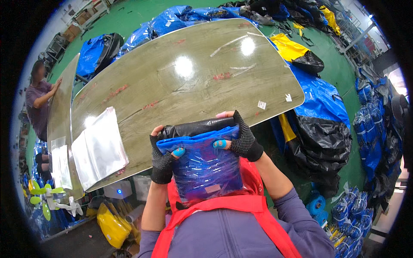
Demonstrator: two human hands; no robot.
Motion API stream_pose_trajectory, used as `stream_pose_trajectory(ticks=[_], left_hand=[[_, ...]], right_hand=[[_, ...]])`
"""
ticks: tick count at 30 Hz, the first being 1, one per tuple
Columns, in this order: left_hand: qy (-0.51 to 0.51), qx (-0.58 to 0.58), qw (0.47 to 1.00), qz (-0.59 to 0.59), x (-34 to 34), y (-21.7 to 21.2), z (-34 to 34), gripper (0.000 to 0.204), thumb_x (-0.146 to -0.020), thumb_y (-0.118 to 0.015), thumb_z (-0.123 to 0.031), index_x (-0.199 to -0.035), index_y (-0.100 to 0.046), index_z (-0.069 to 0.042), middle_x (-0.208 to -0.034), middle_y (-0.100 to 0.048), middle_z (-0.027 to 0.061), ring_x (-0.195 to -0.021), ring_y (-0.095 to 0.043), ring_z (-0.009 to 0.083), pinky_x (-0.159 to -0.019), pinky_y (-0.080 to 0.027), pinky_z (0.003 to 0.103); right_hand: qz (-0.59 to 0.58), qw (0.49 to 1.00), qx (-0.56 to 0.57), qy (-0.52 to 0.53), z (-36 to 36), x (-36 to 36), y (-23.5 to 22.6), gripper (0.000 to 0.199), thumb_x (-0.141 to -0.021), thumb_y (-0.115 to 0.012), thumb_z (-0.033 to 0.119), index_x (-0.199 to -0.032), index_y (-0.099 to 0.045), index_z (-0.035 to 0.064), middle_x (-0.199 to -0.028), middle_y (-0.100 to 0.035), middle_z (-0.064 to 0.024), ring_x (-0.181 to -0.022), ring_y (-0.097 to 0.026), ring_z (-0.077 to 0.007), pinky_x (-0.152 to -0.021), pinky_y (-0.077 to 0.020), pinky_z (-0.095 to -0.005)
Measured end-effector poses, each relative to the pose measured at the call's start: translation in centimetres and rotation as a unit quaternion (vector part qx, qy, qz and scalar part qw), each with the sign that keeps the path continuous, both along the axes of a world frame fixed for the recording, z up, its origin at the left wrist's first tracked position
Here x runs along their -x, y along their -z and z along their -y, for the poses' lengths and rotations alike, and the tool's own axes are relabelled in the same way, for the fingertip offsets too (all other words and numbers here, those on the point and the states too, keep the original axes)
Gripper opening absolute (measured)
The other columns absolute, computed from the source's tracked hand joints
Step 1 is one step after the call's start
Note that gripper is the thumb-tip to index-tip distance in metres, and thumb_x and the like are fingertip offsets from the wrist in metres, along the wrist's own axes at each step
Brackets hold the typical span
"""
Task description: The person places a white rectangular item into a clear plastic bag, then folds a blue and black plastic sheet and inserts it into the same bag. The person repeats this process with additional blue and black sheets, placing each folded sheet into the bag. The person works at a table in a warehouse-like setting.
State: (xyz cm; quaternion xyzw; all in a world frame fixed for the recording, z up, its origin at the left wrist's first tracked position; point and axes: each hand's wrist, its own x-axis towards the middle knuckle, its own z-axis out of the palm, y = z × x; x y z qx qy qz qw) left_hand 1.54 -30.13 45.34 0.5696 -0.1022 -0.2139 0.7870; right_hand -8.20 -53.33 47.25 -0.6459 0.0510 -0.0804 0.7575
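Observation:
Between my hands, close to my chest, is a folded blue and black plastic-sheet bag (206, 165) in a clear plastic wrapper. Its black folded part lies along the far edge, and a small pale label shows low on the front. My left hand (164, 155), in a black dotted fingerless glove, grips the upper left corner, with a blue-taped thumb on the front. Gloved the same way, my right hand (243, 139) clasps the upper right side, its taped thumb pressing the blue face. The wooden-patterned table (180, 86) lies just beyond the bundle.
A stack of clear plastic sleeves (101, 148) lies at the table's left. Blue-and-black bags (320, 129) are piled at right, bundled blue goods (350, 219) below them. A green-bladed fan (45, 200) stands lower left. Another person (39, 99) works at a second table on the far left.

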Motion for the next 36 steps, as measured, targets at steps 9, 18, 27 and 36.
stream_pose_trajectory(ticks=[9,18,27,36], left_hand=[[-0.04,-0.103,0.993,-0.033,2.6,2.8,-1.2,0.051,-0.081,-0.071,-0.016,-0.126,-0.049,-0.007,-0.111,-0.058,0.0071,-0.101,-0.056,0.017,-0.089,-0.046,0.031],[-0.082,-0.114,0.99,0.026,0.4,-0.4,-1.0,0.025,-0.081,-0.07,-0.018,-0.096,-0.053,-0.01,-0.082,-0.051,-0.002,-0.073,-0.047,0.0078,-0.066,-0.04,0.022],[-0.049,-0.077,0.992,0.093,0.4,-2.6,-0.7,0.024,-0.077,-0.07,-0.018,-0.094,-0.057,-0.006,-0.104,-0.06,0.0098,-0.091,-0.055,0.016,-0.083,-0.042,0.029],[-0.051,-0.114,0.985,0.116,1.0,-3.4,-1.0,0.014,-0.077,-0.073,-0.011,-0.08,-0.063,-0.003,-0.097,-0.064,0.0146,-0.088,-0.061,0.0207,-0.081,-0.046,0.032]], right_hand=[[0.044,0.989,0.069,0.125,-1.2,1.0,3.5,0.06,-0.072,-0.081,0.025,-0.12,-0.052,0.0049,-0.113,-0.058,-0.0124,-0.104,-0.055,-0.019,-0.093,-0.0437,-0.0334],[0.039,0.987,0.136,0.073,1.1,0.2,0.7,0.02,-0.084,-0.071,0.021,-0.094,-0.069,0.0043,-0.089,-0.064,-0.009,-0.085,-0.062,-0.0177,-0.077,-0.0476,-0.0297],[0.048,0.97,0.217,0.095,0.5,0.8,-2.3,0.014,-0.085,-0.068,0.016,-0.093,-0.063,0.0054,-0.087,-0.065,-0.0084,-0.079,-0.06,-0.015,-0.071,-0.0482,-0.0289],[0.034,0.968,0.181,0.172,-0.6,2.2,-1.5,0.015,-0.087,-0.068,0.015,-0.091,-0.06,0.0031,-0.076,-0.064,-0.0054,-0.064,-0.054,-0.009,-0.06,-0.0453,-0.0255]])
